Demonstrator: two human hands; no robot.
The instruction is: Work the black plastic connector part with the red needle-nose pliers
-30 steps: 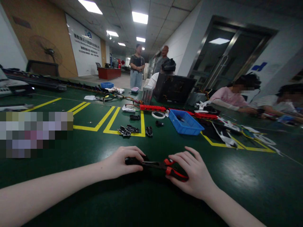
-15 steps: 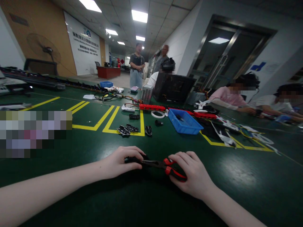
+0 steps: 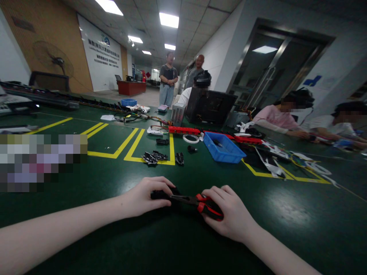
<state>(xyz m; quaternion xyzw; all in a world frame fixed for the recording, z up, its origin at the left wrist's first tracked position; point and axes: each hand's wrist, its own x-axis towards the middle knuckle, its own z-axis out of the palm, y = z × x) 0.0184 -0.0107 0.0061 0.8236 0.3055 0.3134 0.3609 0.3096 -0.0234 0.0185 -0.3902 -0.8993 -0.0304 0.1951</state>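
My right hand (image 3: pixel 228 214) is closed around the red and black handles of a pair of long-nose pliers (image 3: pixel 189 199). The jaws point left and their tips touch a small black part (image 3: pixel 159 194). That part is pinched between thumb and fingers of my left hand (image 3: pixel 150 196), just above the green table (image 3: pixel 183 244). Its kind cannot be made out, as my fingers cover much of it. Farther off lie several similar-looking black pieces, among them one by the yellow tape (image 3: pixel 179 158).
A blue bin (image 3: pixel 226 152) with a dark piece inside stands beyond my right hand. Behind are a white ring of tape (image 3: pixel 191 139), red strips (image 3: pixel 184 130), cables and a black computer case (image 3: pixel 210 107). Co-workers sit at the right; two people stand at the back.
The pliers' handles have closed together and shifted slightly left, with my right hand. My left hand and the black part stay almost in place.
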